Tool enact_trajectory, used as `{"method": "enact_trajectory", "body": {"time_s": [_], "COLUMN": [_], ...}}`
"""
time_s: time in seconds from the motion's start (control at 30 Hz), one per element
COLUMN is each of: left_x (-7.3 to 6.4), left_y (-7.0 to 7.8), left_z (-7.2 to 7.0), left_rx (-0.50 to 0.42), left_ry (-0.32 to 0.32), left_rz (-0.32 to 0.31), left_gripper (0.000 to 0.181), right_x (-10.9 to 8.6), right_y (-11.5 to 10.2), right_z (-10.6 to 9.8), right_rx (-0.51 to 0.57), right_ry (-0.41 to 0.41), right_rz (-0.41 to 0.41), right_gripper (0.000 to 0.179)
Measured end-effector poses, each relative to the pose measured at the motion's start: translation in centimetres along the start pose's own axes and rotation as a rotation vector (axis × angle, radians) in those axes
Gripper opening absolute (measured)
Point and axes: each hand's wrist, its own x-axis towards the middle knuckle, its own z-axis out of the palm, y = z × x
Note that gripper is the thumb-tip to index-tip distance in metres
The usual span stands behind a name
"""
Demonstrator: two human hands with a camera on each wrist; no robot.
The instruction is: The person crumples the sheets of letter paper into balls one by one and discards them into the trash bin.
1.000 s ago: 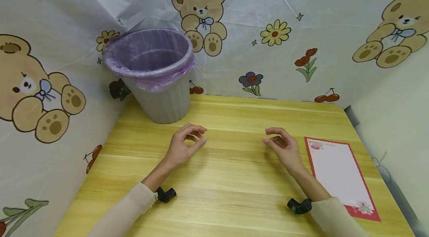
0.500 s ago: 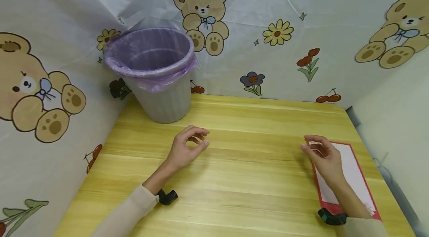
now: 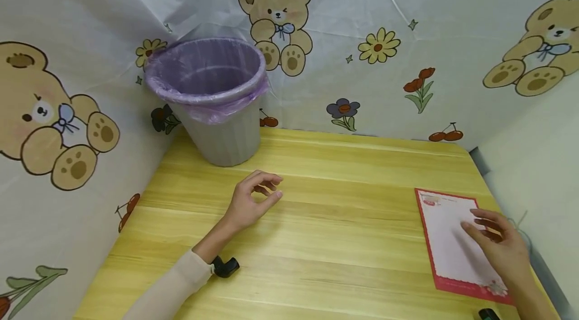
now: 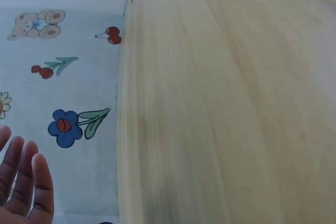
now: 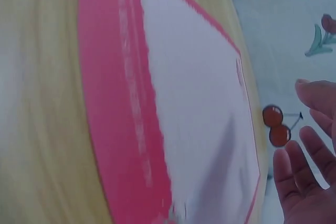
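Observation:
A sheet of white paper with a red border (image 3: 452,244) lies flat at the right side of the table, a small print in its top left corner and flowers at its lower right. Over the sheet's right edge hovers my right hand (image 3: 506,247), its fingers loosely bent and holding nothing; it hides part of that edge. In the right wrist view the paper (image 5: 194,87) fills the middle, with the fingers at the right. My left hand (image 3: 249,202) is held above the left middle of the table, fingers relaxed, nothing in them.
A grey bin (image 3: 223,134) lined with a purple bag (image 3: 212,109) stands at the table's back left. Cloth printed with bears (image 3: 282,23) and flowers covers the walls behind and to the left. The wooden table (image 3: 316,239) ends at the right beside a pale wall.
My right hand has travelled right, from the middle of the table across the paper to its right edge. The left hand has hardly moved, and the paper lies where it was.

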Motion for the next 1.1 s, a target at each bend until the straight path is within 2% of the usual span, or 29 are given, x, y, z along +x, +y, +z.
{"method": "enact_trajectory", "body": {"time_s": [0.2,0.37,0.47,0.57,0.8,1.1], "left_x": [-0.3,-0.7,-0.9,-0.9,-1.0,-1.5], "left_y": [-0.1,-0.2,-0.2,-0.2,-0.4,-0.7], "left_z": [0.1,0.0,0.0,0.1,0.4,0.9], "left_rx": [0.004,0.018,0.019,0.011,0.000,-0.016], "left_ry": [-0.019,-0.034,-0.038,-0.045,-0.046,-0.077], "left_rz": [-0.024,-0.043,-0.054,-0.063,-0.034,-0.053], "left_gripper": [0.026,0.028,0.028,0.029,0.029,0.028], "right_x": [-0.3,-0.2,-0.2,-0.1,0.1,-0.2], "right_y": [1.8,3.0,3.1,2.6,0.8,-1.1], "right_z": [-1.9,-1.9,-1.3,-0.9,0.1,3.0], "right_rx": [-0.035,-0.139,-0.206,-0.232,-0.367,-0.439], "right_ry": [-0.037,-0.094,-0.138,-0.174,-0.291,-0.275], "right_rz": [0.115,0.160,0.139,0.091,0.014,-0.073], "right_gripper": [0.052,0.074,0.083,0.085,0.091,0.085]}}
